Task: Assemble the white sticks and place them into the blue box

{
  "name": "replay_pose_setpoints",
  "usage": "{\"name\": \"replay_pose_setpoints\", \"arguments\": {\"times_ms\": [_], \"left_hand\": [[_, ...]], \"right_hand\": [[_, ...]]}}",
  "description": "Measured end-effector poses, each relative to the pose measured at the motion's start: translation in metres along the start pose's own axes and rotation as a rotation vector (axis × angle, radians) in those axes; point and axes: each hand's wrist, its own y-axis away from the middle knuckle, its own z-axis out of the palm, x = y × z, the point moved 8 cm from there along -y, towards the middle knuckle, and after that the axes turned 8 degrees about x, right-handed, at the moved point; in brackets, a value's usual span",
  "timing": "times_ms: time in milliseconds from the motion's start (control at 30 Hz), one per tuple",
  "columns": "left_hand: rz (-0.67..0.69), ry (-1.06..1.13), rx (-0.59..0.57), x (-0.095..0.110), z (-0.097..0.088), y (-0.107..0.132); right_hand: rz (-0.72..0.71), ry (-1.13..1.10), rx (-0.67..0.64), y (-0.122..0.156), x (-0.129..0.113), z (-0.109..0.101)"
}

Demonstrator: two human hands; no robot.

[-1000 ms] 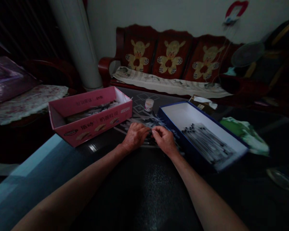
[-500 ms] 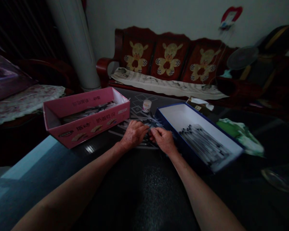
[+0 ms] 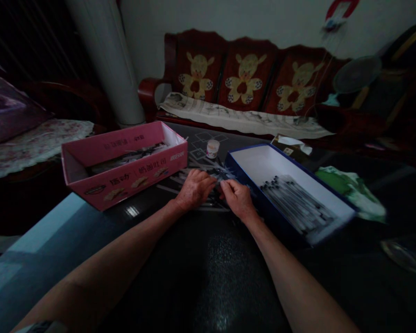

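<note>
My left hand (image 3: 195, 189) and my right hand (image 3: 237, 196) meet over the dark table, their fingers pinched close together. What sits between the fingertips is too small and dim to make out. Under and behind them lies a loose spread of thin pale and dark pen-like sticks (image 3: 208, 206). Right of my right hand, a blue box with a white inside (image 3: 319, 194) holds a row of slim clear pen-like sticks with dark ends (image 3: 294, 199). Left of my left hand stands a pink cardboard box (image 3: 135, 178) with more thin pieces (image 3: 131, 156) in it.
A small lidded tub (image 3: 212, 149) stands behind the hands. A green and white plastic bag (image 3: 353, 192) and a tissue pack (image 3: 293, 144) lie past the blue box. Beyond the table (image 3: 166, 282) is a wooden sofa (image 3: 152, 95); a fan (image 3: 357, 75) stands at right.
The view has shifted slightly. Both hands stay together over the loose sticks, still pinched, with only small finger movement. The boxes keep their places on the table.
</note>
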Motion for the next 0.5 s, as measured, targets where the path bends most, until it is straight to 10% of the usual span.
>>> {"name": "replay_pose_setpoints", "arguments": {"times_ms": [500], "left_hand": [[0.017, -0.005, 0.016, -0.001, -0.003, -0.001]], "right_hand": [[-0.106, 0.104, 0.021, 0.003, -0.011, -0.003]]}}
